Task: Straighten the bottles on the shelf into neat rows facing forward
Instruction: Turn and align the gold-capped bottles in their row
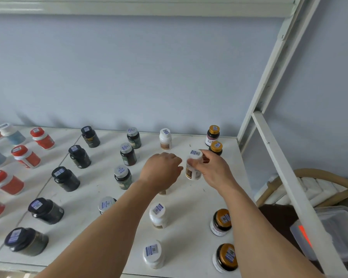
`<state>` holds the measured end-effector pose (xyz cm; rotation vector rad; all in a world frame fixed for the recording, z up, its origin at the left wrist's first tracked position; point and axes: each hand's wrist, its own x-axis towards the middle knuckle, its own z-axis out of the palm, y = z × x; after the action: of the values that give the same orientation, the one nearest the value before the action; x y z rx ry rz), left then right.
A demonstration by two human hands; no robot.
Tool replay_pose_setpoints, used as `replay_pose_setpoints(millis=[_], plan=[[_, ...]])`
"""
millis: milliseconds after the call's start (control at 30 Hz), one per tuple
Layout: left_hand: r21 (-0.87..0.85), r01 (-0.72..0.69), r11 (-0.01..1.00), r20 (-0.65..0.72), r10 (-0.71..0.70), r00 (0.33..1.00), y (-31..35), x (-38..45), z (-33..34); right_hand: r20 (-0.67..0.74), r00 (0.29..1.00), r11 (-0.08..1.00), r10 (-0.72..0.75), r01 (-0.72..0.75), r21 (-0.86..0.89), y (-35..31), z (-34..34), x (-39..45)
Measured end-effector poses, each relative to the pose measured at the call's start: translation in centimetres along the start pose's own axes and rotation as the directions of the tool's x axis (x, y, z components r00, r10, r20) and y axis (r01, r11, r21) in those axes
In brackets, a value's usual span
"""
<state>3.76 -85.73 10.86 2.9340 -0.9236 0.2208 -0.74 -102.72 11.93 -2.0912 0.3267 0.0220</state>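
Observation:
Many small bottles stand in rows on a white shelf (189, 201). My right hand (213, 169) grips a white bottle (193, 167) with a white cap and brown label, near the shelf's right side. My left hand (161, 169) hovers just left of it, fingers curled over another white bottle (163, 192), mostly hidden; whether it grips is unclear. More white bottles stand behind (165, 139) and in front (158, 215), (153, 256). Gold-capped bottles (213, 135), (221, 221) line the right edge.
Grey-capped dark bottles (123, 176), black-capped ones (65, 178) and red ones (25, 156) fill the rows to the left. A white shelf post (289, 177) slants at the right, with a clear plastic box (333, 235) and a wicker chair (319, 175) beyond it. A blue wall backs the shelf.

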Motion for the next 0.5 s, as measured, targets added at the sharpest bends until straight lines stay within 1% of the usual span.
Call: replay_pose_setpoints(millis=[200,367,500], plan=[[-0.042,-0.024,0.999,-0.043,0.022,0.999,-4.5,1.1,-0.2,-0.007,0.999,0.998,0.031,-0.031,0.046,-2.3,3.5,2.2],[-0.065,-0.041,0.997,-0.019,0.040,0.999,-7.9,1.8,0.0,-0.020,0.999,0.997,0.029,-0.028,0.076,-3.6,6.1,4.0],[-0.086,-0.023,0.996,-0.001,0.023,1.000,-9.6,2.4,0.5,-0.002,0.999,0.995,0.038,-0.038,0.089,-3.8,7.8,5.6]])
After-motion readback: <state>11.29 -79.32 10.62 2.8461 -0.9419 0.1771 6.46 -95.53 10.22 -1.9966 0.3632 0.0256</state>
